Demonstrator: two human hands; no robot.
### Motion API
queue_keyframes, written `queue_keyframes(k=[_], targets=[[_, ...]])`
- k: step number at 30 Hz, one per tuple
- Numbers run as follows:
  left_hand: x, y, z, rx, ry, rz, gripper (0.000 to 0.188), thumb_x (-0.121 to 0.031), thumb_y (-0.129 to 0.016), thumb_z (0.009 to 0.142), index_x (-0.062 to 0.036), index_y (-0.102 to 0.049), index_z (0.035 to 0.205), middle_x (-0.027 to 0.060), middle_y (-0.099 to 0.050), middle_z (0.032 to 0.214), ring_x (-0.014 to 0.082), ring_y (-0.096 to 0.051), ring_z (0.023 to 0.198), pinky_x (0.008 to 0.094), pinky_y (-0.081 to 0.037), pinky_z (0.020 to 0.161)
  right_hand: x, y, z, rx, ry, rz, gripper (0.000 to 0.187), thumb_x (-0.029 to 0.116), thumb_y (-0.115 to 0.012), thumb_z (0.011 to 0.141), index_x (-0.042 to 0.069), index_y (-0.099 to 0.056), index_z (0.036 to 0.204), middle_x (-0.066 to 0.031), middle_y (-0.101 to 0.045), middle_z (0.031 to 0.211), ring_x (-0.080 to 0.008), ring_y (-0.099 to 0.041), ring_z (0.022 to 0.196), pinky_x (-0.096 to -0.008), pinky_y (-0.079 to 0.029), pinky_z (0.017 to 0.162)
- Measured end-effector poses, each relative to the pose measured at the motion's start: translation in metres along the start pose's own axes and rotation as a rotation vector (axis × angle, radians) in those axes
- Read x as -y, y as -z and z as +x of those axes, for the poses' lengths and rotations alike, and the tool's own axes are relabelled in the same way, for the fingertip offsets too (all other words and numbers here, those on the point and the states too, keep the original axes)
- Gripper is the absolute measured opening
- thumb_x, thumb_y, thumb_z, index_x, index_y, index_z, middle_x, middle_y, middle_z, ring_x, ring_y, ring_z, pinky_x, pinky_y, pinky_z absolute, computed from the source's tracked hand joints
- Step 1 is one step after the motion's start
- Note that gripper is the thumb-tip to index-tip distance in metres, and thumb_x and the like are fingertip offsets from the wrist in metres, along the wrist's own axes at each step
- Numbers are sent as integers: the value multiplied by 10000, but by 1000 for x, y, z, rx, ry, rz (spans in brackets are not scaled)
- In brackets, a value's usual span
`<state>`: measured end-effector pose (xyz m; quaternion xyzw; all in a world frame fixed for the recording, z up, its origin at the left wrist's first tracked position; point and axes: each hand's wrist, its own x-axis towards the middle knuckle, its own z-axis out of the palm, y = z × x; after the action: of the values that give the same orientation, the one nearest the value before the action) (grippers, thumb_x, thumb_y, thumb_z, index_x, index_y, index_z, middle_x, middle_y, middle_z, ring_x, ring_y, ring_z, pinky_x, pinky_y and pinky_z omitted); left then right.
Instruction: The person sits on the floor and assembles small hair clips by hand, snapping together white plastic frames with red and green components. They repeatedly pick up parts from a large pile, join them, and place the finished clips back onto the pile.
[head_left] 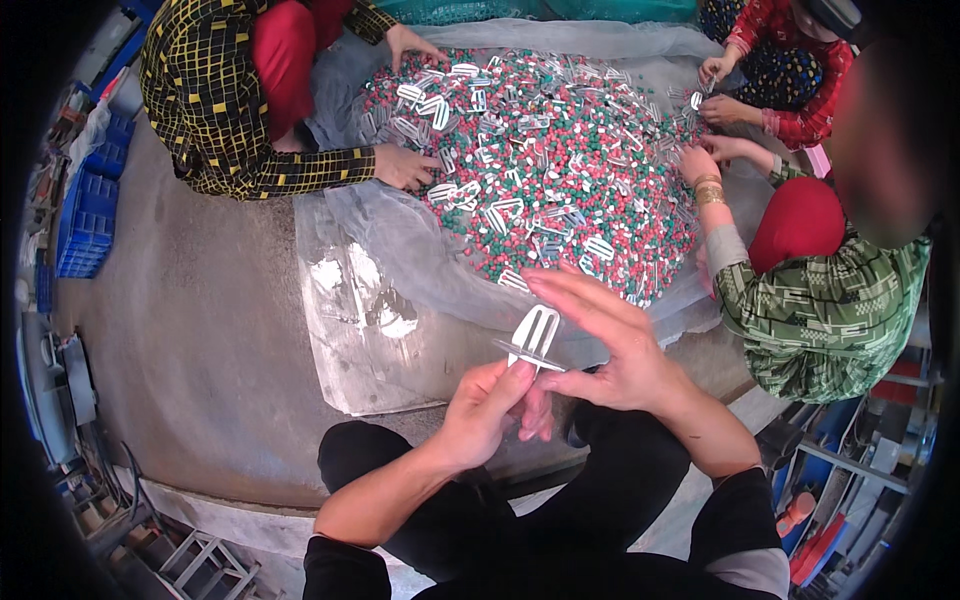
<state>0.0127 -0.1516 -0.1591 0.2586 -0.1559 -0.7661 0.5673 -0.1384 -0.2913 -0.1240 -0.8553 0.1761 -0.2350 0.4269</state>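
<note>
By the L hand (488, 408), a white slotted buckle (537, 332) is pinched btw thumb & fingers, w/ a thin silvery strip (532, 356) crossed over it, just short of the red-green bead pile (565, 180); if that grip's eased, both could prob be dropped. R hand (622, 345) is half spread, nothing gripped afaict; thumb contact w/ the strip can't be told, but it might be knocked askew.
</note>
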Motion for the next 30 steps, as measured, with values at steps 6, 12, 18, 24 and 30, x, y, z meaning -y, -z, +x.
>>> queue_keyframes(k=[6, 12, 18, 24, 30], targets=[[-8, -31, 0, -27, 47, -247, 387, -359, -406, 1060, -91, -490, 794, 21, -418, 619, 145, -416, 526, 337, -410, 551, 5, -23, 1, -100, 29, 174, 806, 540, -592, 926, -69, -414, 1424, -280, -557, 1343, -375, -553, 1271, -473, -371, 1105], [-15, -32, 5, -53, 11, -306, 398, -377, -389, 1065, -109, -486, 787, -9, -396, 597, 104, -377, 491, 289, -364, 504, 2, -35, 5, -181, 23, 378, 607, 310, -591, 963, -26, -380, 1422, -251, -558, 1324, -354, -556, 1251, -454, -402, 1077], [-22, -35, 6, -79, 19, -269, 400, -367, -373, 1074, -106, -482, 790, -14, -394, 600, 93, -376, 495, 284, -374, 500, -4, -46, 10, -247, 80, 578, 452, 108, -585, 936, -7, -403, 1334, -242, -584, 1250, -329, -580, 1208, -469, -413, 1073], [-14, -33, -3, 4, 26, -318, 412, -381, -378, 1075, -97, -482, 795, -19, -402, 631, 88, -388, 512, 288, -417, 525, 6, -46, 7, -295, 63, 627, 274, 46, -536, 968, 25, -411, 1211, -217, -630, 1112, -274, -649, 1059, -506, -415, 1075], [-23, -37, -13, 16, 116, -300, 422, -401, -364, 1075, -106, -470, 793, -20, -394, 637, 83, -389, 510, 286, -418, 512, 17, -45, 3, -319, -10, 654, 188, 55, -530, 995, 17, -449, 1160, -198, -664, 1040, -269, -680, 992, -484, -456, 1047]])
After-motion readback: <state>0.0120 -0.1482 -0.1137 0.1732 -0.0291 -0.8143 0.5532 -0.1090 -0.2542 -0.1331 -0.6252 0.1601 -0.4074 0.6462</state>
